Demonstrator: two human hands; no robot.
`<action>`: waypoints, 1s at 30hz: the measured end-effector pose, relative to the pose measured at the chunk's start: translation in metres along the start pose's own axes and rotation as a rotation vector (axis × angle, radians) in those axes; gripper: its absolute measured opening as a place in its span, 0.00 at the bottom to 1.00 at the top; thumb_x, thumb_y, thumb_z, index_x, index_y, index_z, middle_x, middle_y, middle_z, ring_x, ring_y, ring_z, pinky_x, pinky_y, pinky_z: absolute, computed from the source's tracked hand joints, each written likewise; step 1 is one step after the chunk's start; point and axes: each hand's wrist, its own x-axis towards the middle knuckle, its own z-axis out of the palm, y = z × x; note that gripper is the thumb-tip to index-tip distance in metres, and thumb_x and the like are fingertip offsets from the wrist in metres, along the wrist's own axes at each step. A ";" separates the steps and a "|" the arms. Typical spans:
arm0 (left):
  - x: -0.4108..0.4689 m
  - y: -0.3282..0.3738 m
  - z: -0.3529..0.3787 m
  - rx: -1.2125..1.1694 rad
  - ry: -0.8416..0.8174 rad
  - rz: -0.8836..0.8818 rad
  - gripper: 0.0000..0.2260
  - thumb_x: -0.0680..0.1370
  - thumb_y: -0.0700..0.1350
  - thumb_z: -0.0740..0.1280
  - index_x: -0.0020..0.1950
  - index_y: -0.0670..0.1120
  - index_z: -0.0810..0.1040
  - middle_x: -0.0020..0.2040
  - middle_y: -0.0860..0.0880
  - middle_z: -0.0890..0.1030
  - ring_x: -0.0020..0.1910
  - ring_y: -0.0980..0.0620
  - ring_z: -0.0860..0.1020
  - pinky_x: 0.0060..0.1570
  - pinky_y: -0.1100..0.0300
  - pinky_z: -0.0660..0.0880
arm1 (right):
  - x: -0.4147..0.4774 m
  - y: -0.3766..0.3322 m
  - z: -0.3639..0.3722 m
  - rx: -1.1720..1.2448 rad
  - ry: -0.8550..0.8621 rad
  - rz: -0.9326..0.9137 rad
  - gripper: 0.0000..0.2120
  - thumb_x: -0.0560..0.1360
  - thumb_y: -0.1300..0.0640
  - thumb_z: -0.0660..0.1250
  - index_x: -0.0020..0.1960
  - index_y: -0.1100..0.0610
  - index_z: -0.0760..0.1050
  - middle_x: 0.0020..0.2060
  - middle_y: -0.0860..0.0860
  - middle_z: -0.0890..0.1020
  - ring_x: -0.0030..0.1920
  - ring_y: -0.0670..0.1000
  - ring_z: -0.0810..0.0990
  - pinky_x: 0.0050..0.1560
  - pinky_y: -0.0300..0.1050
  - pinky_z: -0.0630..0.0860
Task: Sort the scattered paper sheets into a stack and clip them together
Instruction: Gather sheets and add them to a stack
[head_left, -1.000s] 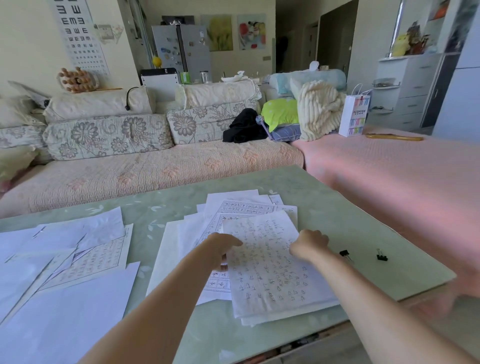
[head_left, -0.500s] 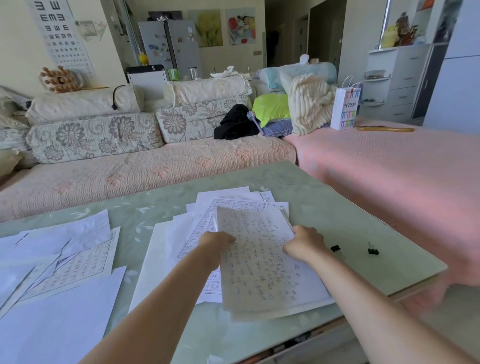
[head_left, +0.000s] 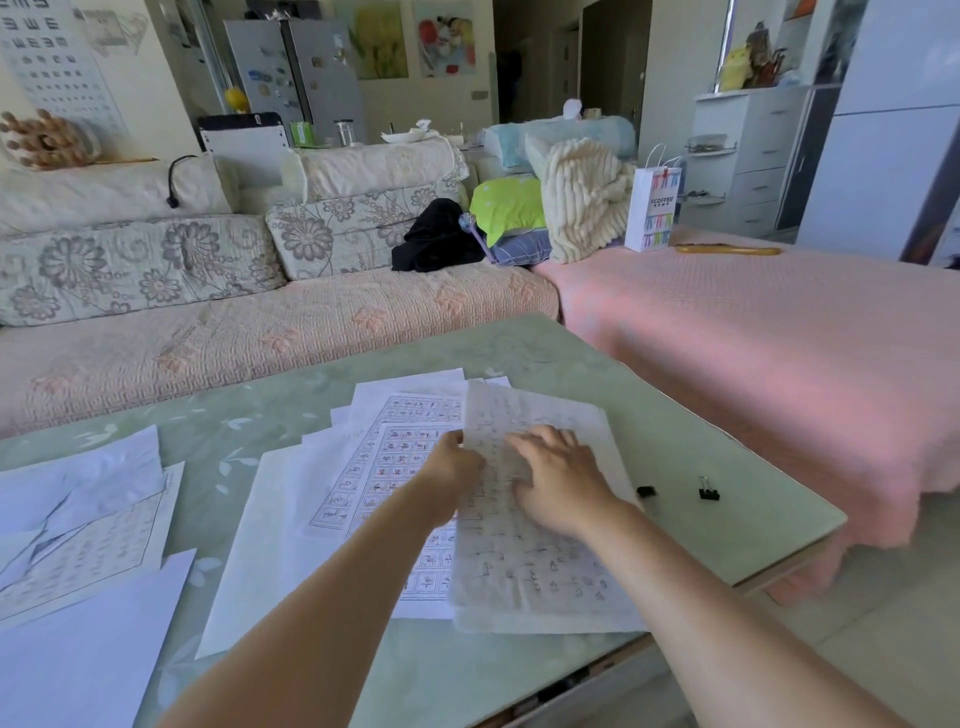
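A thin stack of handwritten sheets (head_left: 540, 577) lies on the green table (head_left: 727, 499), near its front right. My right hand (head_left: 563, 480) rests flat on top of the stack, fingers spread. My left hand (head_left: 457, 465) holds the stack's left edge, fingers curled at it. Under and left of the stack lie printed grid sheets (head_left: 379, 483) and blank sheets (head_left: 260, 545). More loose sheets (head_left: 83, 525) are spread at the table's left. Two black binder clips (head_left: 645, 491) (head_left: 708, 492) lie right of the stack.
A flowered sofa (head_left: 208, 332) runs behind the table and a pink-covered bed (head_left: 779, 332) stands at the right. A white paper bag (head_left: 652, 210) stands on the bed's far end. The table's front right corner is close to the clips.
The stack, held raised at both sides, has been laid down further right. My right hand moved from its right edge onto its top and now lies flat.
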 end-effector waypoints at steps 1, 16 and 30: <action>0.003 0.000 0.005 0.059 -0.026 0.010 0.19 0.75 0.33 0.57 0.64 0.42 0.74 0.49 0.43 0.81 0.44 0.47 0.80 0.38 0.56 0.79 | 0.001 0.000 0.002 0.014 -0.037 -0.003 0.29 0.78 0.47 0.61 0.77 0.46 0.60 0.73 0.50 0.64 0.73 0.56 0.61 0.70 0.54 0.62; 0.023 -0.049 -0.121 0.954 0.332 -0.205 0.25 0.76 0.50 0.62 0.71 0.42 0.63 0.69 0.41 0.67 0.69 0.40 0.63 0.64 0.46 0.66 | 0.042 -0.076 0.024 -0.037 -0.144 -0.164 0.25 0.78 0.50 0.62 0.74 0.50 0.65 0.69 0.53 0.68 0.70 0.55 0.64 0.69 0.53 0.64; 0.043 -0.043 -0.126 0.378 0.136 -0.114 0.14 0.70 0.42 0.74 0.54 0.44 0.79 0.46 0.44 0.83 0.44 0.45 0.83 0.49 0.50 0.82 | 0.067 -0.106 0.051 0.212 -0.215 -0.151 0.32 0.77 0.40 0.65 0.77 0.49 0.62 0.75 0.49 0.65 0.75 0.53 0.62 0.75 0.55 0.60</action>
